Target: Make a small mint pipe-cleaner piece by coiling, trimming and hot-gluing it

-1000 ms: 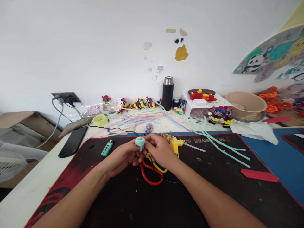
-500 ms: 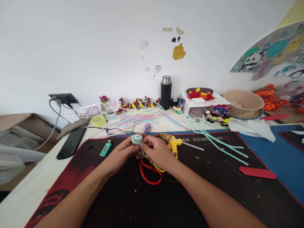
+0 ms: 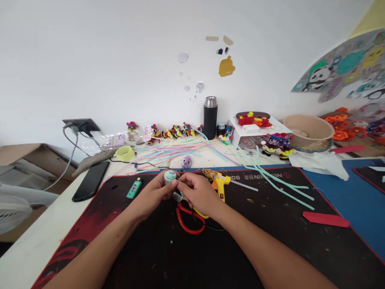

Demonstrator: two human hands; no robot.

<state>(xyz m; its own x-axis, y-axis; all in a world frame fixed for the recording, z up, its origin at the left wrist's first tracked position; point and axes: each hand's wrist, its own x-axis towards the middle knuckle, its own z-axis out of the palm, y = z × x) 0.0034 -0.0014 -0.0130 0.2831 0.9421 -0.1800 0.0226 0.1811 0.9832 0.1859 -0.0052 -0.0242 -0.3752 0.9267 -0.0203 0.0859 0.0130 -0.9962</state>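
A small mint-green rounded coil (image 3: 170, 175), seemingly of fuzzy pipe cleaner, is held between the thumb and fingers of my left hand (image 3: 159, 188). Beside it, my right hand (image 3: 198, 190) is closed in a pinch, thumb and fingertips meeting my left thumb at the coil's lower right. What lies inside that pinch is hidden. Under the hands are scissors with red handles (image 3: 189, 232), their blades partly covered. A yellow glue gun (image 3: 221, 184) rests just beyond my right hand. Past my fingertips sits a small purple figure (image 3: 186, 161).
A green lighter (image 3: 134, 188) and black phone (image 3: 90, 182) lie left. Pastel pipe cleaners (image 3: 171, 149) spread across the back, before a black thermos (image 3: 210, 118). On the right are mint pipe cleaners (image 3: 279, 180), a red strip (image 3: 326, 219) and a beige bowl (image 3: 309, 124).
The coil has shifted slightly left and turned in my left hand, and my left thumb now lies across its lower side. My right hand stays nearly in place, still pinching.
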